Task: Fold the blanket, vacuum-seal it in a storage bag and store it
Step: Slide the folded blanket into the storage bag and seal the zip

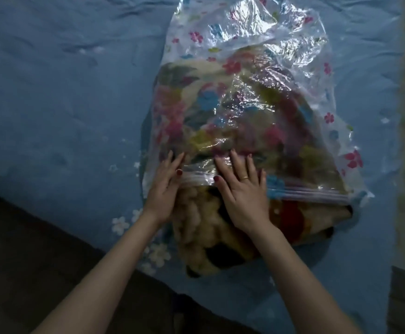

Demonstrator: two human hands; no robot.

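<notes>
Blue bedding (64,92) printed with small white flowers covers the work surface, with a dark strip of floor (28,273) on the near side below the forearms. On it lies a clear storage bag (249,75) patterned with pink and blue blossoms, its mouth facing the person and its far end crumpled and full of air. A thick, plush blanket (211,239) in cream, red and dark tones is packed most of the way inside, yet a folded end spills out past the zip strip (317,195), directly beneath both wrists.

The left hand (165,186) rests at the bag's near left corner, fingers straight and spread, thumb by the zip line. The right hand (242,189), a ring on one finger, lies flat just beside it, palm on the protruding blanket and fingers extended over the plastic beyond the opening. Neither hand grips anything; both press with open palms.

The blanket looks soft, bulky and springy, likely to bulge back when released, so flat pressure over a broad area seems to suit it better than a pinch. The film looks thin, slick and easily creased; the stiffer zip strip at the mouth appears the surest place to take hold. The seal seems unable to close until the loose end is tucked in.
</notes>
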